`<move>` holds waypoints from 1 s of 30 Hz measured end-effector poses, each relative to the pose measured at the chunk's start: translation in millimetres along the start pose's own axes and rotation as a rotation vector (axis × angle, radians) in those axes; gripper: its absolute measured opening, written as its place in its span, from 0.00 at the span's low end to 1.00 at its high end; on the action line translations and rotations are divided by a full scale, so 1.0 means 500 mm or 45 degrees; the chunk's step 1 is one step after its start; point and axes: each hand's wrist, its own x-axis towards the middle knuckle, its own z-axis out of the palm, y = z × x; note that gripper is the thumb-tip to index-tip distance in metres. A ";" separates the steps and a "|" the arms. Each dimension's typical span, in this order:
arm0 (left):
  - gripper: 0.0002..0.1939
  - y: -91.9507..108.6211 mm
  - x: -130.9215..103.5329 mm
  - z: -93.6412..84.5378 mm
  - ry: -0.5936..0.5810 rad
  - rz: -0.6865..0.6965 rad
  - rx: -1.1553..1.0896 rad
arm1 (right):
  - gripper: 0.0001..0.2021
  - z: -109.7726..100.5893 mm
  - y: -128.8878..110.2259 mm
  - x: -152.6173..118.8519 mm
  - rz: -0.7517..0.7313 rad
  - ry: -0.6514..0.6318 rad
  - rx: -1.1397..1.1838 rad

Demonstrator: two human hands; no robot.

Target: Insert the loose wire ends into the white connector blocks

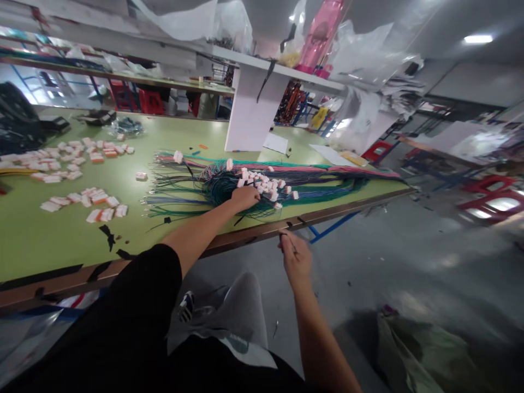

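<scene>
Looks only partly fitted at centre frame, with coiled wires (219, 188) under heaped white connectors (268, 186), bare ends (153, 201) fanned leftward, loose connectors (98, 197) left on the green tabletop (61, 240), left hand (244, 197) at the coil, grip impossible to tell, right hand (297, 254) lower centre, fingers curled closed, contents unclear.

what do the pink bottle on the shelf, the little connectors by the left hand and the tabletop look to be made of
Bottle: probably tinted plastic, glossy; it looks see-through.
Connectors: likely moulded plastic, pale and blocky, finish too blurred to judge.
Tabletop: perhaps laminate or a painted board, smooth green with soft light reflections.
</scene>
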 end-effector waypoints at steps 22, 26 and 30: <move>0.09 -0.042 -0.021 -0.017 0.215 -0.130 -1.408 | 0.11 0.169 -0.032 0.251 -0.041 -0.168 -0.291; 0.09 -0.037 -0.023 -0.021 0.204 -0.147 -1.412 | 0.11 0.167 -0.040 0.259 0.010 -0.212 -0.377; 0.10 -0.033 -0.026 -0.024 0.185 -0.145 -1.405 | 0.10 0.166 -0.045 0.264 0.037 -0.239 -0.462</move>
